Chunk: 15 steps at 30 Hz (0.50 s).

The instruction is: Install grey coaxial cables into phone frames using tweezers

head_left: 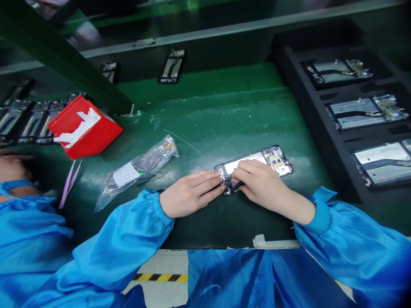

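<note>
An opened phone point(276, 161) lies on the green work surface in front of me, its circuit board bared at the right end. My left hand point(192, 192) reaches its left end, fingers together and tips closed on the edge by the small board there. Over the phone's lower middle, my right hand point(258, 182) pinches a thin black strip point(236, 186); whether it is a flex cable or a tool I cannot tell. The right fingers cover part of the pale metal inside the phone. Both hands' fingertips are close together.
Left lie a plastic bag of parts point(141, 169), pink tweezers point(69, 184) and a red bin point(85, 128). Another person's hand point(13, 173) is at far left. A black foam tray point(308, 111) holds opened phones on the right. Another phone point(172, 66) lies behind, near a green post point(70, 60).
</note>
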Available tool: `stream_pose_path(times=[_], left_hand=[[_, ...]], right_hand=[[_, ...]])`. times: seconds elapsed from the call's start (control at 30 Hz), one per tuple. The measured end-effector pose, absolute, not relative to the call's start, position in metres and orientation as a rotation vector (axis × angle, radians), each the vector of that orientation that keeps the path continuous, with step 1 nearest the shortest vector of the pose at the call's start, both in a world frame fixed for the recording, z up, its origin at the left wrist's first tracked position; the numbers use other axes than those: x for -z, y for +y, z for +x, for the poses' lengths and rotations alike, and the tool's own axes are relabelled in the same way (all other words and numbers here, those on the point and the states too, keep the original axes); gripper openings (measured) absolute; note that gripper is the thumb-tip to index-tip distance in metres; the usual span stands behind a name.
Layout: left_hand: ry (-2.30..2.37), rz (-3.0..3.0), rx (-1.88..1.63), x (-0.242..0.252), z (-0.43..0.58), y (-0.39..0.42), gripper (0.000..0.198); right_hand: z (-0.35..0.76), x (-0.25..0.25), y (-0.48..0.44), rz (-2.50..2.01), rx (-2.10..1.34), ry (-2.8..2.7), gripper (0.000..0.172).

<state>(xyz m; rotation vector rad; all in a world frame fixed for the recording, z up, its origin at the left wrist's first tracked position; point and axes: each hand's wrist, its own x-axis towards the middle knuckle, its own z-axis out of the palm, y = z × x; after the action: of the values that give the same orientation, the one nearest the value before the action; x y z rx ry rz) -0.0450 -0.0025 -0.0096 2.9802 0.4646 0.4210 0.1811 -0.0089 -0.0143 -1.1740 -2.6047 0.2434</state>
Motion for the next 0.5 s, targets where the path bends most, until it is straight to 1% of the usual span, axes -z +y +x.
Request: stream_pose_path(times=[0.1,0.27,0.5], left_hand=[[0.467,3.018,-0.397,0.010,-0.045,-0.004,0.029],[0.517,2.973,-0.460,0.012,-0.044,-0.004,0.027],[0.520,2.953,-0.443,0.012,-0.041,-0.003,0.028]], right_hand=[[0.183,0.015,-0.010,-1.146,-0.272,-2.580,0.013],[0.189,0.015,-0.015,-1.071,-0.306,-2.556,0.013],[0.192,0.017,-0.016,-1.064,-0.293,-2.590,0.012]])
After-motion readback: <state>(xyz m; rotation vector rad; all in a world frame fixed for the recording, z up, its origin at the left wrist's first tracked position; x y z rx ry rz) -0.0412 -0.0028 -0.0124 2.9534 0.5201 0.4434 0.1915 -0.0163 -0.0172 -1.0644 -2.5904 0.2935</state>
